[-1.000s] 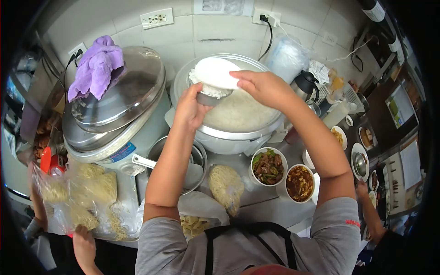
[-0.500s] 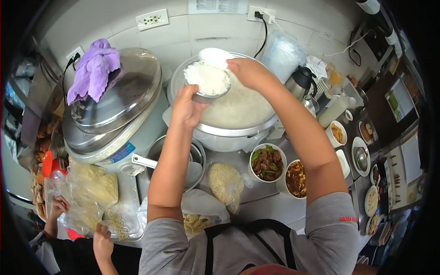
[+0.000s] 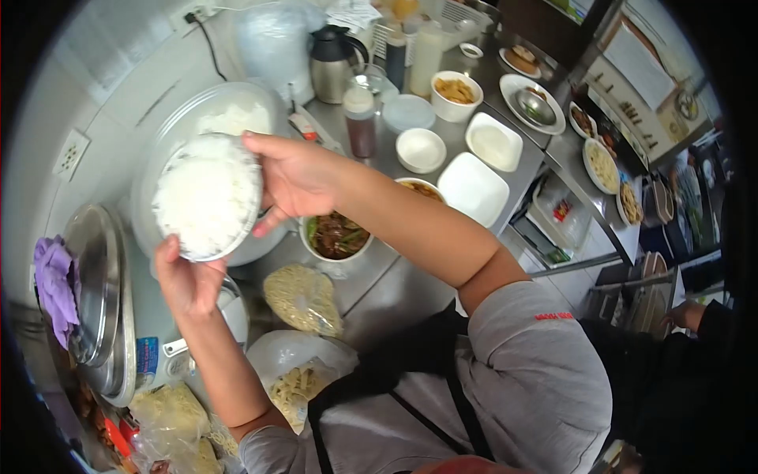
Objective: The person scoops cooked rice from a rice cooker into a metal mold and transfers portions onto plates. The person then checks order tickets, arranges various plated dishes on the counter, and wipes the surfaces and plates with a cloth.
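Both hands hold a round silvery bowl (image 3: 208, 258) heaped with white cooked rice (image 3: 207, 197), raised above a large round rice cooker (image 3: 143, 178). The left hand (image 3: 189, 278) pinches its lower edge, thumb up at the rim; the right hand (image 3: 298, 178) grips the opposite side, thumb on the rim and the lower fingers spread (part of its grip is hidden behind the bowl). The bowl tilts so the rice faces the camera. Below the right forearm, on the metal surface (image 3: 395, 288), sits a round white bowl of dark meat and green vegetables (image 3: 338, 237), partly covered by the arm. Near it lies a clear plastic bag of pale noodles (image 3: 302, 300). Beyond the forearm are a white square dish (image 3: 474, 189) and a squeeze bottle of dark red liquid (image 3: 361, 130).
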Tool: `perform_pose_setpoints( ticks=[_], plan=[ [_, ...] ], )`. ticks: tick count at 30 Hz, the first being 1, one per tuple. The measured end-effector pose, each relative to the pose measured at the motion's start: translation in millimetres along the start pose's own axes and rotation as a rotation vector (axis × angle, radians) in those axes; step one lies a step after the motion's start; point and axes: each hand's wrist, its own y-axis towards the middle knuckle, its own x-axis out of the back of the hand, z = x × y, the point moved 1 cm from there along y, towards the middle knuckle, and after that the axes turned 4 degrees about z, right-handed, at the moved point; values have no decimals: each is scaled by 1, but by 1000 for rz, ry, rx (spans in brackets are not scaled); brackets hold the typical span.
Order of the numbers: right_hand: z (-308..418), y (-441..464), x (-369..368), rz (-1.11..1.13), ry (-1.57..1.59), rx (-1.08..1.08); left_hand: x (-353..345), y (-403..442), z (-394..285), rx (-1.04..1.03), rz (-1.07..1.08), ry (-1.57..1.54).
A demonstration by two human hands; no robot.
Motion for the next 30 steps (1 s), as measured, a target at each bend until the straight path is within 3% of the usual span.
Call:
perform_pose_setpoints(
  ticks=[4, 8, 10, 12, 15, 18, 19, 22, 23, 27, 30],
  plan=[
    [-21, -101, 29, -42, 315, 133, -45, -8, 82, 209, 68, -27],
    [-37, -203, 64, -393, 435, 323, -85, 0, 164, 488, 290, -62],
    [-35, -268, 100, -453, 278, 415, -103, 7, 193, 418, 112, 150],
    [-36, -307, 132, -648, 134, 415, -110, 14, 200, 370, 145, 161],
    [-48, -340, 187, -945, -541, 294, -120, 21, 211, 315, 130, 163],
    [-54, -335, 190, -790, -1766, 48, -132, 28, 224, 277, 134, 176],
    [-73, -336, 207, -608, -2028, -56, -137, 29, 229, 251, 119, 193],
    [-81, -330, 209, -673, -2016, -130, -145, 31, 250, 218, 66, 301],
    [-78, -328, 205, -683, -2017, -129, -147, 31, 256, 234, 76, 185],
    [-68, -325, 200, -667, -2069, -75, -158, 25, 299, 314, 91, 561],
    [-33, -319, 195, -596, -1673, -391, -137, 17, 344, 323, 153, 931]
  ],
)
